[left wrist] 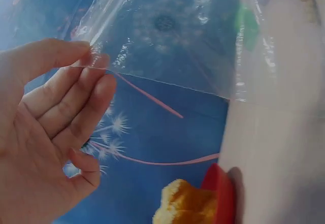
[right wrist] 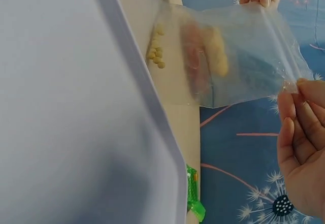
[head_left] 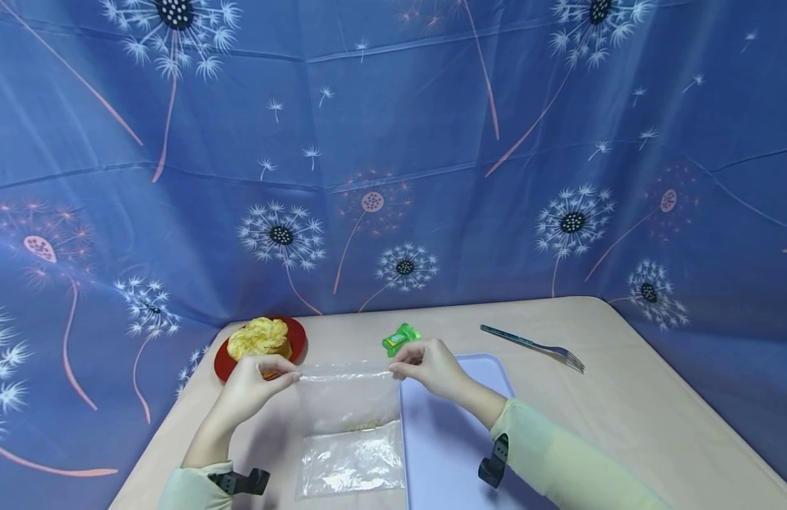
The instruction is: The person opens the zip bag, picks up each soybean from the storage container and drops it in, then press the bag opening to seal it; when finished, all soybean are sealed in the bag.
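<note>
A clear plastic zip bag (head_left: 348,404) is stretched between the two hands, its top edge raised and its lower part near the table. My left hand (head_left: 246,386) pinches one upper corner between thumb and fingers. At the opposite upper corner, my right hand (head_left: 431,368) pinches the edge the same way. Several small, round, pale yellow beans (right wrist: 156,54) are gathered low in the bag. In the left wrist view, the bag's film (left wrist: 167,46) comes out from between the left thumb and fingertips.
A pale lavender tray (head_left: 444,439) lies right of the bag, beneath the right forearm. Behind the hands are a green wrapped packet (head_left: 399,340) and a red plate (head_left: 297,336) bearing a yellow, puffy, bread-like piece (head_left: 261,336). A fork (head_left: 533,345) lies at the back right.
</note>
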### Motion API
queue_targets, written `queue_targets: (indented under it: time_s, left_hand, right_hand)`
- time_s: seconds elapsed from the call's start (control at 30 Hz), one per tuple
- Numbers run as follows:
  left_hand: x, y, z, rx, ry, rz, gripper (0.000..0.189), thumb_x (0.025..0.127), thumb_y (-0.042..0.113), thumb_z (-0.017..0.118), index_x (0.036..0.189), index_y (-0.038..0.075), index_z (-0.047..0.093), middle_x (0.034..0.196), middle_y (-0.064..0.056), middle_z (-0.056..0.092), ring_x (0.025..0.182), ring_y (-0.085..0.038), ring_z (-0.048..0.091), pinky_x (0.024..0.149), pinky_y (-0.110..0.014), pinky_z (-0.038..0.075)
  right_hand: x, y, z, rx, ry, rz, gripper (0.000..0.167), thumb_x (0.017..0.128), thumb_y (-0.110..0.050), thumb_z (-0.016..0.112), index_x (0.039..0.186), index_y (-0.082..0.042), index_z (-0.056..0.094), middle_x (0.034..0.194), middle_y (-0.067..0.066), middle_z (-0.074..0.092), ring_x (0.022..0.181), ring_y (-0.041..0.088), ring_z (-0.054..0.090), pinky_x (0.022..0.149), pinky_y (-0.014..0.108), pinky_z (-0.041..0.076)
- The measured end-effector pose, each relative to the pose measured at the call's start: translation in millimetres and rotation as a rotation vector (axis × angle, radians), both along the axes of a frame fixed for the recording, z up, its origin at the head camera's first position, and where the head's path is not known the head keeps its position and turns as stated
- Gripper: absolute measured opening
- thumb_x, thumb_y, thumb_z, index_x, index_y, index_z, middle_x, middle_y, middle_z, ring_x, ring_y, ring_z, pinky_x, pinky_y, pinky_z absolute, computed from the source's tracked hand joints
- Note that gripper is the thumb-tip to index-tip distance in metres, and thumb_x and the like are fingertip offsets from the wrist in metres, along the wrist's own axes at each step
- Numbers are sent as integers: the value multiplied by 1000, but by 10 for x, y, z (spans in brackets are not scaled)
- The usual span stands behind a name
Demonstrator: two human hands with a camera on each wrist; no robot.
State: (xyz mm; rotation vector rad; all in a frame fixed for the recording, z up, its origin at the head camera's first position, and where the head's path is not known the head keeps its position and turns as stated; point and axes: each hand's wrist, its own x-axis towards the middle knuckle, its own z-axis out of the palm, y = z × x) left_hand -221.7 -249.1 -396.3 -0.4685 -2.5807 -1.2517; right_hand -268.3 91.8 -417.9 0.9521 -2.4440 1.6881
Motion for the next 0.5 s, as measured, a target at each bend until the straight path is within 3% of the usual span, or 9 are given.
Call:
queue_targets:
  time_s: [0.1, 0.2, 0.37, 0.5]
  left_hand:
    - [-41, 16, -90, 109, -68, -5, 9, 91, 9, 75, 97, 3, 75, 90, -3, 73, 85, -13, 67, 76, -28, 55]
    - [-92, 68, -225, 224, -144, 6, 17, 97, 9, 68, 108, -3, 67, 96, -12, 72, 90, -19, 70, 82, -25, 53]
    - [-137, 190, -460, 342, -253, 56, 32, 103, 3, 54, 132, -11, 49, 112, -27, 67, 102, -32, 68, 84, -34, 55]
    - [-132, 257, -556, 387, -385, 104, 47, 106, 8, 47, 144, -17, 36, 128, -33, 58, 109, -37, 64, 85, -40, 55]
  right_hand:
    - [-52, -15, -37, 0, -38, -11, 7, 93, -13, 73, 92, -6, 75, 82, 2, 74, 77, 17, 71, 72, 35, 59]
    - [-117, -40, -93, -1, -116, 3, 15, 98, -13, 68, 107, -1, 70, 90, 7, 75, 85, 22, 73, 81, 43, 59]
    - [-196, -82, -238, -3, -285, 27, 48, 99, -4, 61, 141, 12, 45, 104, 20, 73, 101, 35, 71, 90, 48, 56]
    - [-184, -118, -312, 16, -378, 35, 63, 96, -2, 61, 148, 17, 31, 105, 25, 71, 102, 40, 69, 89, 43, 57]
